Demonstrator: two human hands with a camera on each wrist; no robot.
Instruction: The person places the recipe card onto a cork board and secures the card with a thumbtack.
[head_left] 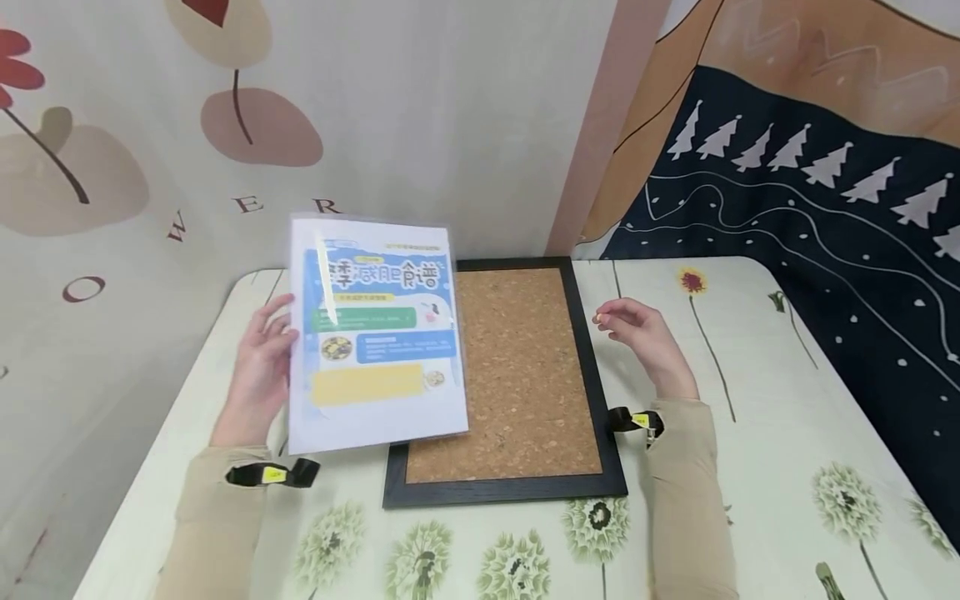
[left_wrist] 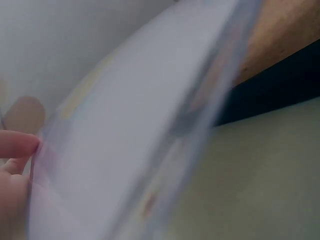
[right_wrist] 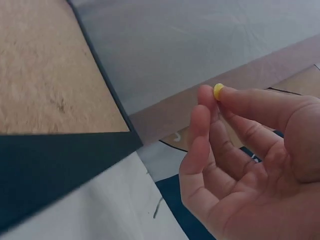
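My left hand (head_left: 258, 367) pinches the left edge of a laminated sheet (head_left: 378, 333) printed in blue, green and yellow. Raised and tilted, the sheet hides the left part of a black-framed cork board (head_left: 525, 375). In the left wrist view, fingertips (left_wrist: 20, 145) hold the edge of the blurred sheet (left_wrist: 120, 125). To the right of the board, my right hand (head_left: 641, 342) is raised above the table. Between its thumb and index finger, the right wrist view shows a small yellow thumbtack (right_wrist: 218, 92); its point is hidden.
Under the board lies a pale tablecloth (head_left: 757, 500) with dandelion and flower prints. A light printed curtain (head_left: 435, 125) hangs behind the table, and a dark cloth with white trees (head_left: 795, 217) hangs at the right.
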